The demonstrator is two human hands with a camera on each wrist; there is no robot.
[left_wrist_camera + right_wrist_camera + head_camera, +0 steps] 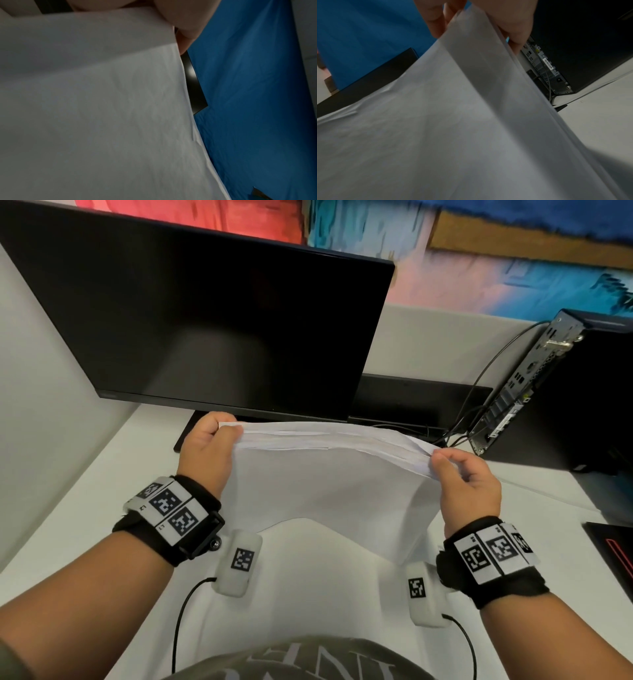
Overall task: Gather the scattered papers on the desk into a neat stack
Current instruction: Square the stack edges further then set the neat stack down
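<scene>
I see the papers (329, 481), plain white sheets, bunched together and held up off the counter (85, 501), hanging nearly upright. Their top edges sit uneven, several layers showing, the lower part curving toward me.

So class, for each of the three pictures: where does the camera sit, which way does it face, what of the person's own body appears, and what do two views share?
Head: worn on the head, facing forward and down at the papers, monitor and desk; left hand, right hand, both forearms show.
Left wrist: looks along the hand up the sheets; fingers show.
Right wrist: likewise; fingers show, computer tower behind.
Shared: all see the papers; head and right wrist share the tower.
</scene>
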